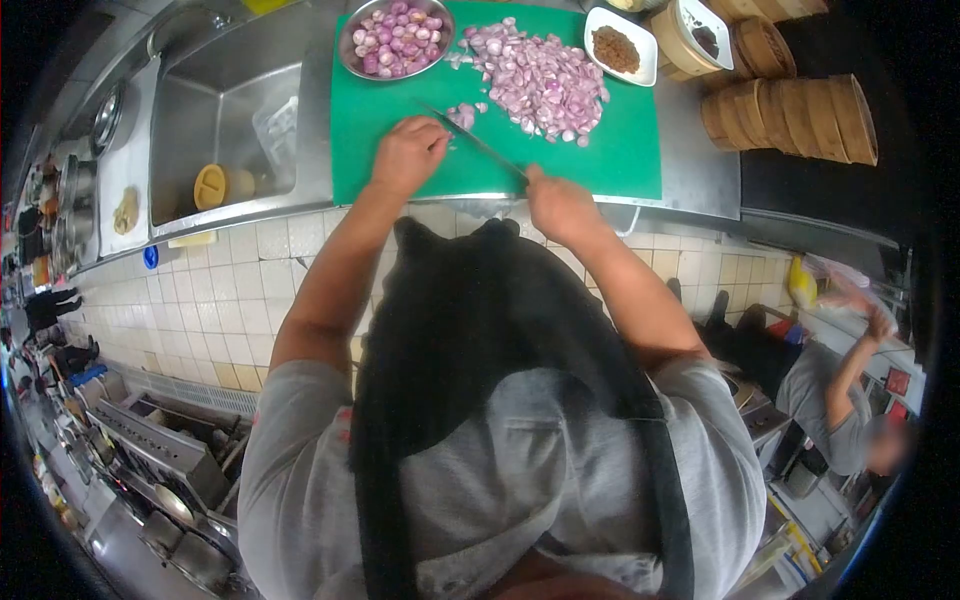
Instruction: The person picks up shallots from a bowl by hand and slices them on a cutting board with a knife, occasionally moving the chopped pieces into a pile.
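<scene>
My right hand (563, 204) is closed around the handle of a kitchen knife (483, 148), whose blade points up and left across the green cutting board (370, 120). Left of the blade, my left hand (408, 156) has its fingers curled on the board, pinching what looks like a shallot, mostly hidden by the fingertips. A few cut shallot pieces (464, 115) lie just past the blade. Farther back spreads a large heap of sliced shallots (540, 80). Whole peeled shallots (400, 38) fill a round metal bowl (347, 58) at the board's back left.
A white dish (648, 72) of brown bits stands at the back right corner. Bamboo steamers (790, 115) are stacked to the right. On the left is a steel sink (220, 100) with a yellow-lidded container (210, 187). Another person (830, 390) is at the lower right.
</scene>
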Demonstrator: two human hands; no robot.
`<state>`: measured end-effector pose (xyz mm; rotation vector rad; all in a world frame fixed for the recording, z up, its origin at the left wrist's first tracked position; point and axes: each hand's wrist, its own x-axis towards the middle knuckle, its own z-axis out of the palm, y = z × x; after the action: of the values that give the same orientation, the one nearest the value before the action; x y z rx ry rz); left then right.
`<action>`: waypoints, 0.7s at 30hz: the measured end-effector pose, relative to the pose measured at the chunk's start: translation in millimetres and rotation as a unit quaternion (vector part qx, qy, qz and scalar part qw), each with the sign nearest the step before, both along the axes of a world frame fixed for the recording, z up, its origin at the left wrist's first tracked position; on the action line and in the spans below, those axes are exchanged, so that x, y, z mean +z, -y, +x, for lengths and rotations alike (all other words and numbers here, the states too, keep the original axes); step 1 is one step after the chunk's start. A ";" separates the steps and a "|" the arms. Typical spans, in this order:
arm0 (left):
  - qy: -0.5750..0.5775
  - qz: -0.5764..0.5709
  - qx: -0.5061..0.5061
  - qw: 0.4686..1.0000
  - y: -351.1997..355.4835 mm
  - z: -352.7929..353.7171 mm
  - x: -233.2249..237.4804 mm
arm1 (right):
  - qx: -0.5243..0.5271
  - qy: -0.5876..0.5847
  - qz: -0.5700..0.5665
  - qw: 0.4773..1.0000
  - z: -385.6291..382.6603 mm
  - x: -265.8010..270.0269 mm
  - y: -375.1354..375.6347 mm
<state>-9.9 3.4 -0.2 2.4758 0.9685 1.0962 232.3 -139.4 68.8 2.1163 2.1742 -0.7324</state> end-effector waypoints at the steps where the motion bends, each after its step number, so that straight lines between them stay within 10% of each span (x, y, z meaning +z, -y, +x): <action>1: 0.003 0.002 -0.001 1.000 -0.1 0.0 -0.1 | 0.000 0.000 0.001 1.000 -0.5 1.8 -0.4; 21: -0.003 0.001 -0.002 1.000 -0.5 -2.8 -3.5 | 0.015 -0.006 0.009 1.000 -4.3 -4.2 -2.3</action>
<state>-12.7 3.9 -3.6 2.4819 0.9652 1.0907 228.1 -137.0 64.6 2.0883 2.2226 -0.7265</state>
